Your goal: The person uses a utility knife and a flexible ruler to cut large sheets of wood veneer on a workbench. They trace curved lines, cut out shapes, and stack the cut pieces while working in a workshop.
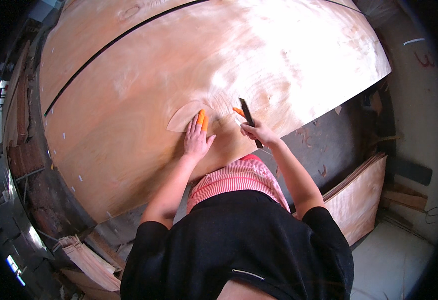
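My left hand (197,141) lies flat with its fingers stretched out, pressing on a pale leaf-shaped piece of veneer (178,118). That piece rests on a large wood veneer sheet (124,125). Orange finger covers sit on two of the left fingertips. To the right, my right hand (260,133) is closed around a slim black utility knife (247,112), held tilted above the sheet near its front edge. An orange cover also shows on a right fingertip. Whether the knife's blade is out cannot be made out.
A thin black strip (121,37) curves across the far part of the sheet. Stacked veneer sheets (356,200) lean at the lower right, with wood scraps (323,171) on the dark floor nearby. More wood pieces (26,160) stand along the left side.
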A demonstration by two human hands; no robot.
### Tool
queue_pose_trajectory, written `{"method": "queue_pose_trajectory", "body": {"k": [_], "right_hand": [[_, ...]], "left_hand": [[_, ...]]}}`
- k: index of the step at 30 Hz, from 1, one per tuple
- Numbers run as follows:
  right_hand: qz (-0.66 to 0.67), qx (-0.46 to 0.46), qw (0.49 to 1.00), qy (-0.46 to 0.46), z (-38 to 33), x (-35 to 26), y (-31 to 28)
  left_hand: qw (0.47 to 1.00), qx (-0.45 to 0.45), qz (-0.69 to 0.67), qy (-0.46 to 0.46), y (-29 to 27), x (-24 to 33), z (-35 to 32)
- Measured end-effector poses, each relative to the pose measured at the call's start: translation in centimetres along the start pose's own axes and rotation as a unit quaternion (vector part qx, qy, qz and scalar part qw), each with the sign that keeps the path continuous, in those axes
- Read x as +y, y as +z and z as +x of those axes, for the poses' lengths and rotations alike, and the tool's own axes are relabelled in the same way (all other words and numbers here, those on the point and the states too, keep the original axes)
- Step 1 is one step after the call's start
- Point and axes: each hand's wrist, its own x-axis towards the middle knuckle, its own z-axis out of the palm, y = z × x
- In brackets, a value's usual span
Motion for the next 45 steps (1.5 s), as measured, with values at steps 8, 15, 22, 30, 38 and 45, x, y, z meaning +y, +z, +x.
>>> {"method": "queue_pose_trajectory", "body": {"k": [8,15,22,30,38,45], "right_hand": [[-0.121,0.135,0.975,-0.133,8.5,3.1,3.4],[-0.296,0.266,0.898,-0.188,11.3,4.5,4.6],[-0.338,0.262,0.901,-0.071,9.8,1.6,5.2],[-0.248,0.164,0.955,0.018,4.9,3.3,1.8],[-0.411,0.116,0.904,-0.019,2.9,1.2,-0.1],[-0.404,-0.001,0.914,-0.029,4.0,-2.3,-2.7]], "left_hand": [[1.000,-0.021,-0.007,-0.004,-0.3,0.1,0.1],[0.999,-0.018,-0.040,0.010,-0.9,0.4,1.6],[0.996,-0.041,0.074,0.035,0.3,-0.1,2.3],[0.996,-0.043,0.081,0.015,0.1,0.9,2.6],[0.988,-0.082,0.130,0.022,-0.3,1.1,2.8],[0.989,-0.076,0.123,0.021,0.1,0.7,2.6]]}}
